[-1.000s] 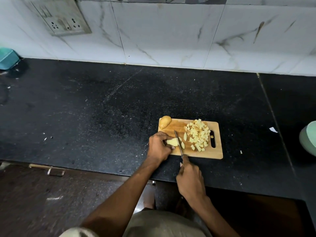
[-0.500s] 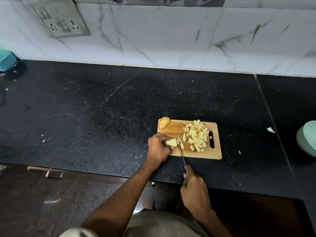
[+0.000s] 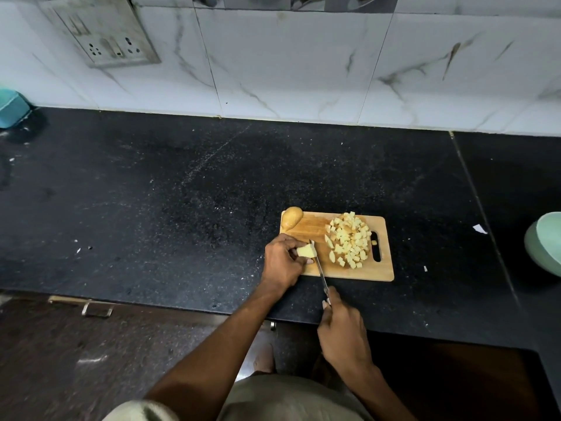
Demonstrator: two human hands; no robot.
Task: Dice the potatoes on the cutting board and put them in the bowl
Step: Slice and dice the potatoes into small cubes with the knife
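Holding item one: a peeled potato piece (image 3: 306, 251), pale yellow, on the near-left part of the wooden cutting board (image 3: 385, 268). Left hand (image 3: 283, 262) curls its fingers over and around it, pinning it down. Judged firm, dense and light; cut faces look wet, so likely slippery. Best hold: from above and from the side away from the blade, fingertips tucked back.

Item two: knife (image 3: 319, 266), thin blade lying against the piece's right face, tip toward the far edge of the board. Right hand (image 3: 341, 332) grips the handle, fingers wrapped round it, out over the near edge of the desk. Stiff, narrow blade; a short remnant like this could roll or skid under it.

Item three: heap of diced potato (image 3: 349, 240), small cubes on the right half of the board, beside the handle slot. Loose and light; likely easiest swept or scooped, not pinched singly.

Item four: unpeeled potato (image 3: 291, 218), brown skin, at the board's far-left corner, partly overhanging it. Rounded, apt to roll until halved.

Item five: pale green bowl (image 3: 546, 243), at the right edge of the black stone desk (image 3: 182, 192), well apart from the board, partly out of view.

Sundries: scraps scattered on the desk.
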